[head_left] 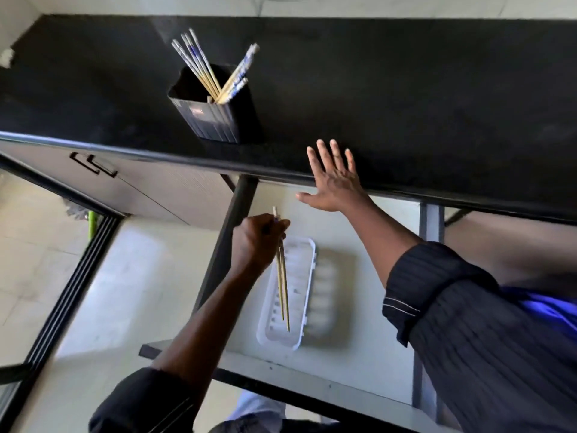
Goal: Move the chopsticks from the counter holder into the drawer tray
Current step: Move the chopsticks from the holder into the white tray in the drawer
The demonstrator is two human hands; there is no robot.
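Gripping a pair of tan wooden chopsticks (283, 289) in the left hand (260, 242), fingers curled, tips down over the white ribbed plastic tray (299, 307) in the open drawer (368, 323). Resting the right hand (335, 179) flat, fingers spread, on the black tabletop (406, 89).

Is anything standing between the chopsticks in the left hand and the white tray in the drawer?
Nothing visible does. The left hand holds the two thin wooden chopsticks right above the white plastic tray; the right hand rests aside on the black counter.
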